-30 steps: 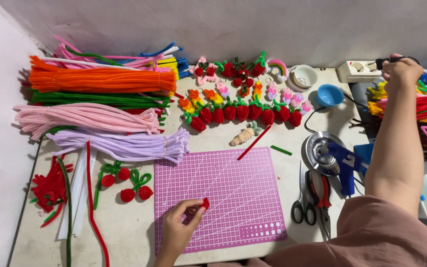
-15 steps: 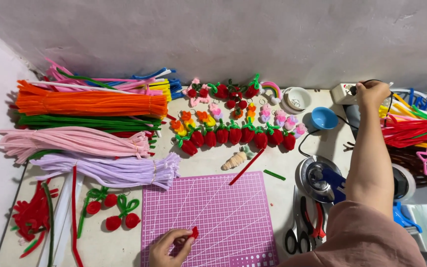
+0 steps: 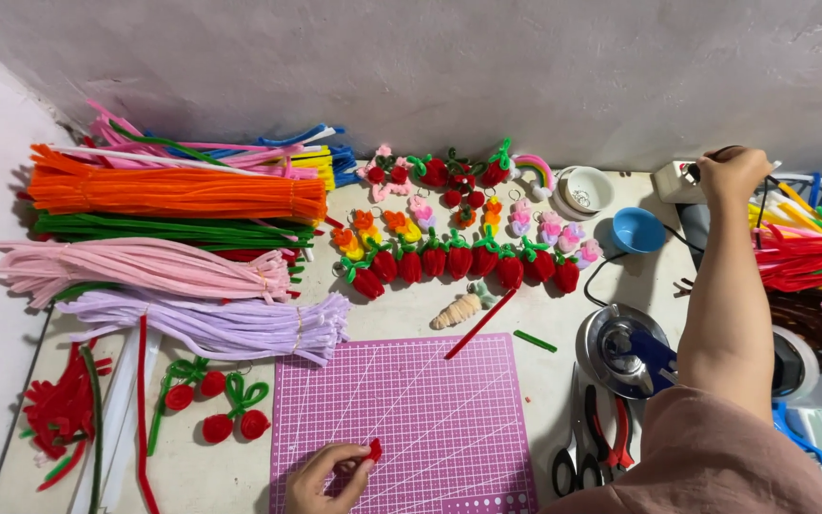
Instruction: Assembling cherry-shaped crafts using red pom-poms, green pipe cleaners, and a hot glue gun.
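Head view: craft desk (image 3: 525,381), both hands busy.
Left hand (image 3: 327,479) pinches small red piece (image 3: 375,449) over purple cutting mat (image 3: 430,409); right hand (image 3: 730,173) grips white box (image 3: 675,181) at far edge.

Small red piece (image 3: 375,449) pinched in left hand (image 3: 327,478) looked fuzzy, matt chenille. Under that grip, purple cutting mat (image 3: 430,409) was smooth matt plastic with a printed grid. Up-left of it, orange stems (image 3: 178,193) and lilac stems (image 3: 211,326) were plush, fibrous. Near right hand (image 3: 730,173), white box (image 3: 675,181) looked hard plastic; round tin (image 3: 620,349) below was glossy metal.
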